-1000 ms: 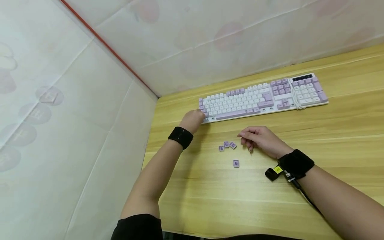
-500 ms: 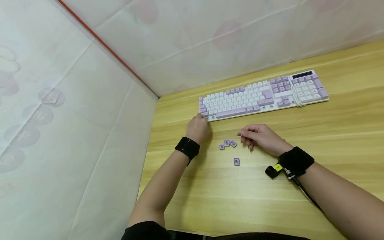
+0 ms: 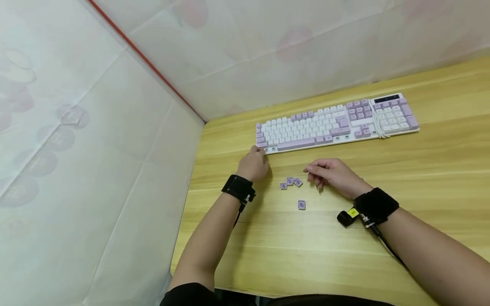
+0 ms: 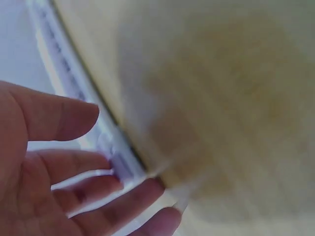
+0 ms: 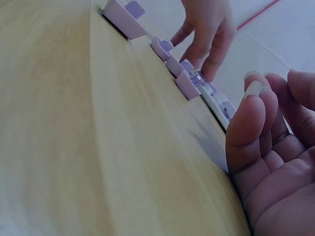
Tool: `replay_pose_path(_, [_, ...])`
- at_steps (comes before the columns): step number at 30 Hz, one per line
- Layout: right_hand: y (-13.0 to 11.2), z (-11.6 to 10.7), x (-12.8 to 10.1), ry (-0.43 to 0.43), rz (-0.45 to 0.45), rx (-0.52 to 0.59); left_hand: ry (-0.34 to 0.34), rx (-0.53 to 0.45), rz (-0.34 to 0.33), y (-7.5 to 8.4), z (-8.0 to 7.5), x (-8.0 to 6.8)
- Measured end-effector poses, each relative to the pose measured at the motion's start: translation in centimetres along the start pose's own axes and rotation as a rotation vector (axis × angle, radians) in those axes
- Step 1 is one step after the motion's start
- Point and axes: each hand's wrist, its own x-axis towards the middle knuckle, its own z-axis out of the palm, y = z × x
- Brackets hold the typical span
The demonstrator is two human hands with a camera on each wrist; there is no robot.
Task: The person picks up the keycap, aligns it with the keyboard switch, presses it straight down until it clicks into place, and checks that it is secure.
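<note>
A white and lilac keyboard [image 3: 337, 121] lies across the back of the wooden table [image 3: 306, 255]. My left hand [image 3: 254, 160] sits just in front of its lower left corner, fingertips touching down by the edge; the blurred left wrist view shows the fingers [image 4: 74, 167] spread and relaxed, holding nothing. My right hand [image 3: 329, 172] rests on the table with fingers loosely curled and empty [image 5: 268, 142]. Three loose lilac keycaps [image 3: 289, 182] lie in a small group between the hands, and one more keycap [image 3: 301, 205] lies nearer to me. The keycaps [image 5: 177, 64] also show in the right wrist view.
A white patterned sheet [image 3: 95, 148] covers the walls to the left and behind the table. The keyboard's white cable [image 3: 377, 123] is draped over its right side. Black wristbands with cameras [image 3: 377, 206] sit on both wrists.
My left hand has drawn back from over the keyboard's lower left keys to the table just in front of that corner. The right hand and the keycaps have stayed put.
</note>
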Motion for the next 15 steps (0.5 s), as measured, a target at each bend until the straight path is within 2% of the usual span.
replay_pose_path(2, [0.1, 0.1, 0.0, 0.000, 0.001, 0.008, -0.058, -0.083, 0.023, -0.8, -0.6, 0.3])
replay_pose_path(4, [0.3, 0.1, 0.0, 0.006, 0.003, 0.013, -0.113, -0.207, 0.027, -1.7, -1.3, 0.4])
replay_pose_path(8, [0.7, 0.3, 0.0, 0.011, 0.006, 0.019, -0.184, -0.464, -0.027, -3.4, -2.5, 0.0])
replay_pose_path(11, [0.9, 0.2, 0.0, 0.007, 0.004, 0.013, -0.126, -0.566, -0.058, -4.1, -3.0, -0.8])
replay_pose_path(15, [0.5, 0.0, -0.1, 0.002, -0.004, 0.001, 0.033, -0.664, -0.024, -3.8, -3.8, -2.4])
